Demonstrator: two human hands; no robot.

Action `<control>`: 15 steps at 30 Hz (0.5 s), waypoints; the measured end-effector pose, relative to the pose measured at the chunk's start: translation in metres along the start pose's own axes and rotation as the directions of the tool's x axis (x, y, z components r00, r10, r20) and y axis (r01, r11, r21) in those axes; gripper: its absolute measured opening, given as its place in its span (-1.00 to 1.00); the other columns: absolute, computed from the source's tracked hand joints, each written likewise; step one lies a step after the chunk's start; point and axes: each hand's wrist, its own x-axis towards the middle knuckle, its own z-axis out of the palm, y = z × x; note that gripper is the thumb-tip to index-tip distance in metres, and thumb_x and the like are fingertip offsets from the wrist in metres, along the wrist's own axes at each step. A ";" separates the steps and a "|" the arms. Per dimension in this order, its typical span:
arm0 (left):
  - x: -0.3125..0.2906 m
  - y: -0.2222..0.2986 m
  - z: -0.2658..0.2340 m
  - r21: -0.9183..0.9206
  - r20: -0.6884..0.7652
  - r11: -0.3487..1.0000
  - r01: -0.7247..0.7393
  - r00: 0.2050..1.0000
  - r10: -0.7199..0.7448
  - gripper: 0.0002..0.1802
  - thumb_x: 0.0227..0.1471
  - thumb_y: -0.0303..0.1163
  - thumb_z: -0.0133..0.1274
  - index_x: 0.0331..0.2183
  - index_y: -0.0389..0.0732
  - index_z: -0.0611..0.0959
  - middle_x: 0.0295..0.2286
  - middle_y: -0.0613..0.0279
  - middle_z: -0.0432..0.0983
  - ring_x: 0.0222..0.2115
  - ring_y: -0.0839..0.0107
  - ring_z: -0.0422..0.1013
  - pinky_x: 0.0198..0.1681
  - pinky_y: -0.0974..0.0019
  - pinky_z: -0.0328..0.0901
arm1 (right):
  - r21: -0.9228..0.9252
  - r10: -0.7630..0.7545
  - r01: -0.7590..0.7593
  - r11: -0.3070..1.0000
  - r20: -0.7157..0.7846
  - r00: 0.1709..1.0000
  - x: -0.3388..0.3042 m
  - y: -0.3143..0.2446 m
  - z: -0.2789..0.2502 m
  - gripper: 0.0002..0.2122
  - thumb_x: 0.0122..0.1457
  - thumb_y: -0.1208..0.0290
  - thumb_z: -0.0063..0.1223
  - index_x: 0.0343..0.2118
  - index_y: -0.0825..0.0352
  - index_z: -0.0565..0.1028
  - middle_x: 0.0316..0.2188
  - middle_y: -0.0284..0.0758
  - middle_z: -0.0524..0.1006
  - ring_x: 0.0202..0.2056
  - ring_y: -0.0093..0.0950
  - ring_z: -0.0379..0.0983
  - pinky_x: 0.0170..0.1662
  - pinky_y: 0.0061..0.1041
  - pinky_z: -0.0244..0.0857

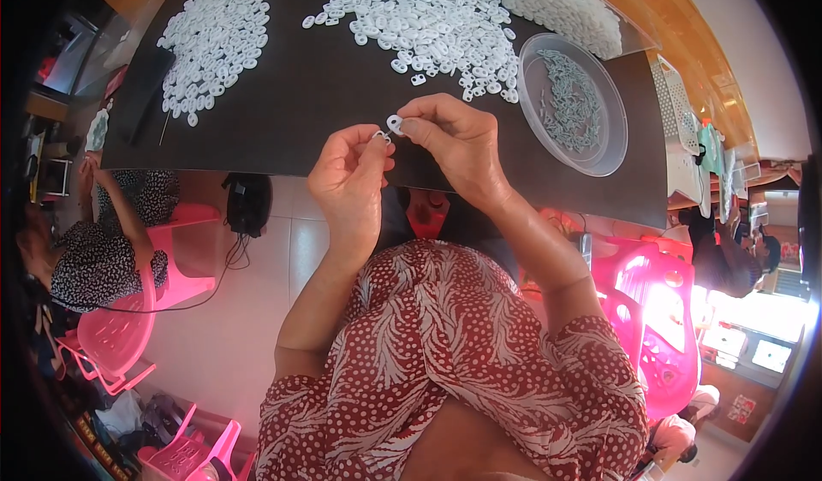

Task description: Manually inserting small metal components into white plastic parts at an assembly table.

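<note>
Near the centre of the frame, above the dark desk (pixel 274 134), a small white piece (pixel 383 138) is pinched between the thumb and fingers of the left hand (pixel 349 173), and a white oval ring (pixel 395 124) is pinched likewise by the right hand (pixel 462 143); whether the two touch cannot be told. Similar white pieces are heaped in a left pile (pixel 214 44) at upper left and a wider pile (pixel 437 27) at top centre. Small grey screws (pixel 572 100) are held in a round clear tray (pixel 610 163) at upper right.

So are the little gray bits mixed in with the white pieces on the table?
No, the gray bits lie in a round clear dish, apart from the piled white pieces.
</note>
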 end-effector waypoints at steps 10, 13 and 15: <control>-0.001 -0.001 0.000 -0.001 0.010 1.000 0.004 1.000 -0.004 -0.90 0.03 -0.52 0.05 -0.33 -0.29 0.54 -0.50 0.33 0.51 -0.55 0.70 0.37 -0.55 0.65 0.20 | -0.228 -0.150 0.141 0.963 -0.022 0.988 -0.002 0.000 0.003 -0.89 0.05 0.59 0.08 -0.32 0.41 0.52 -0.44 -0.39 0.54 -0.38 -0.71 0.41 -0.30 -0.69 0.31; -0.001 0.001 0.001 -0.002 0.014 1.000 0.017 1.000 -0.017 -0.90 0.03 -0.52 0.05 -0.33 -0.29 0.54 -0.50 0.33 0.51 -0.55 0.69 0.37 -0.55 0.65 0.20 | -0.144 -0.146 0.136 0.980 -0.060 0.987 -0.003 0.001 0.007 -0.91 -0.02 0.59 0.08 -0.40 0.37 0.53 -0.51 -0.29 0.49 -0.46 -0.49 0.43 -0.39 -0.56 0.30; -0.001 0.002 0.002 0.014 0.002 1.000 -0.021 1.000 0.021 -0.89 0.02 -0.57 0.04 -0.33 -0.40 0.54 -0.51 0.21 0.52 -0.58 0.60 0.40 -0.58 0.59 0.26 | -0.156 -0.169 0.159 0.975 -0.058 0.984 -0.003 0.003 0.007 -0.91 -0.02 0.59 0.08 -0.40 0.37 0.53 -0.51 -0.29 0.49 -0.46 -0.48 0.43 -0.39 -0.55 0.30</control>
